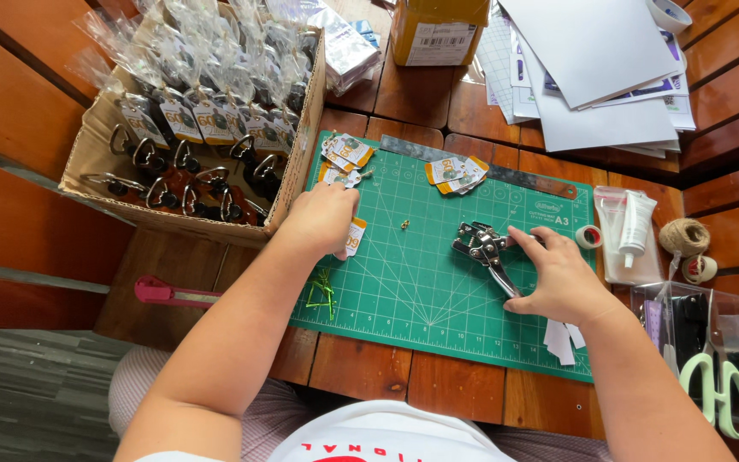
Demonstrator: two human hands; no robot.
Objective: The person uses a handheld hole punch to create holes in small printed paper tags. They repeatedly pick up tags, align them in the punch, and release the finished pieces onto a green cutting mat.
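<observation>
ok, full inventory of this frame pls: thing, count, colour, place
cutting mat: 1, green, middle of the wooden table
punch pliers: 1, silver, on the mat under the right hand
paper tags: several small piles, yellow and white, top of the mat
metal ruler: 1, grey, along the mat's top edge
cardboard box: 1, brown, left of the mat, full of bagged keyrings
utility knife: 1, pink, left of the mat
twine ball: 1, tan, right of the mat
tube: 1, white, right of the mat
scissors: 1, pale green, lower right
paper sheets: stack, white, top right
left hand: holds a tag at the mat's left edge
right hand: rests on the pliers
</observation>
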